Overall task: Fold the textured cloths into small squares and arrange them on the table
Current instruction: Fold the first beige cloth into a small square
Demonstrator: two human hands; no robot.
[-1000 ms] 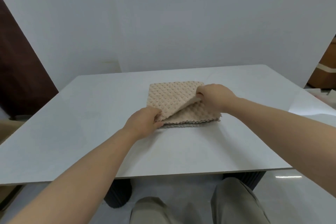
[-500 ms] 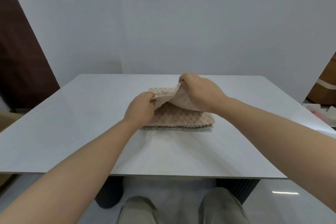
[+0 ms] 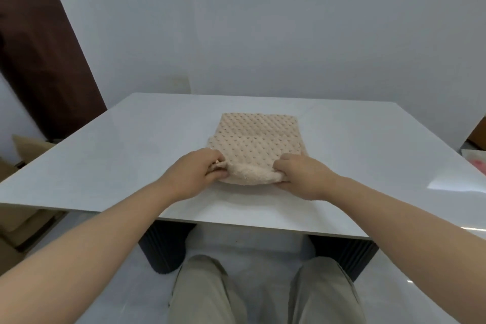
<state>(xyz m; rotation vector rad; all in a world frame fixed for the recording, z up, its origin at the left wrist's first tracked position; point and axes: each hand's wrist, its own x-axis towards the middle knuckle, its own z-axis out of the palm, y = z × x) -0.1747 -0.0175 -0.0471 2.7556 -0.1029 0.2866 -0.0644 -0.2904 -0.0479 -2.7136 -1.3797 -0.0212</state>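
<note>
**Position.** The beige, dimple-textured fabric cloth (image 3: pixel 256 144) lay on the glossy white bench (image 3: pixel 126 155), stretching from both hands toward the far side.

**Hands.** The left hand (image 3: pixel 196 173) pinched the cloth's near left corner, fingers and thumb closed on the edge. The right hand (image 3: pixel 302 176) gripped the near right corner in the same way. Between the hands the near edge was raised off the bench and slightly rolled, showing a plainer, fleecy underside.

**Layers.** Just beyond the hands a layer edge crossed the cloth from side to side, so it appeared to be partly doubled already. The number of layers could not be told.

**Assessment.** The step in hand appeared to be a fold carrying the near edge away from the person.
- Both corners should travel together at equal height, so that the crease runs straight between the hands.
- The corners should be laid on the far corners and let go only once the edges match.
- The pile looked thick and springy, so a flat press along the crease would probably be needed.
- An uneven pull from either hand would likely skew the layers beneath.
</note>
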